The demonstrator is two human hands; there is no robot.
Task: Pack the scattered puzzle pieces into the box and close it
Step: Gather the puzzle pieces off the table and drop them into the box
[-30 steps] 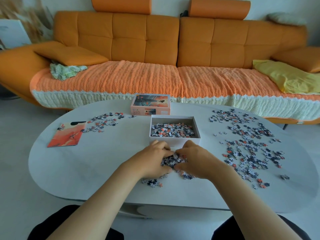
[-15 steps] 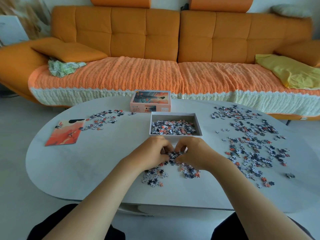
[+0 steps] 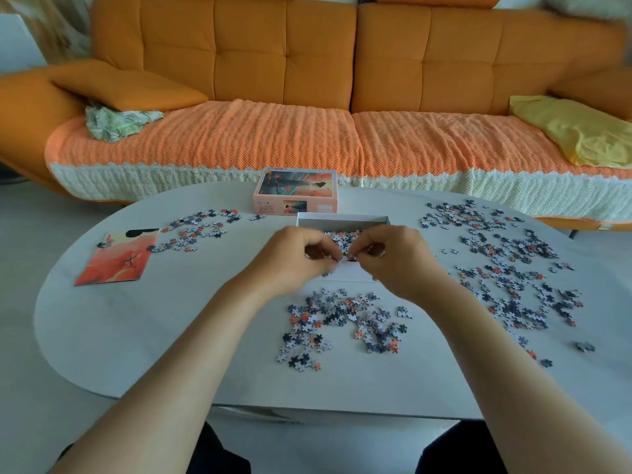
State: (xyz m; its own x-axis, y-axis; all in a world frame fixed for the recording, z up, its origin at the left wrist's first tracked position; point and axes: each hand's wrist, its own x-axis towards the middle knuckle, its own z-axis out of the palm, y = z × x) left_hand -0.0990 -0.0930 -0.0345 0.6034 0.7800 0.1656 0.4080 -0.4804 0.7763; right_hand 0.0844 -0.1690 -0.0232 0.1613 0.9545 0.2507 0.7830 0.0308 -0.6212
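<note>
Above the open white cardboard box (image 3: 342, 218), your left hand (image 3: 297, 260) and right hand (image 3: 396, 260) meet fingertip to fingertip. The fingers of both are curled in, pinching a small clump of puzzle pieces (image 3: 349, 258) between them; blur hides how many. More grey, dark and orange pieces lie loose inside the box.

At 6 o'clock from it, a near pile of pieces (image 3: 342, 323) sits on the white oval table (image 3: 171, 336). At 3 o'clock spreads a wide scatter of pieces (image 3: 506, 268). At 10 o'clock lies a small scatter of pieces (image 3: 198, 229), beside an orange picture card (image 3: 116, 258). At 12 o'clock, just beyond the box, stands the pink picture-printed lid (image 3: 295, 189). Its side reads "1000", and the smaller print is illegible.
</note>
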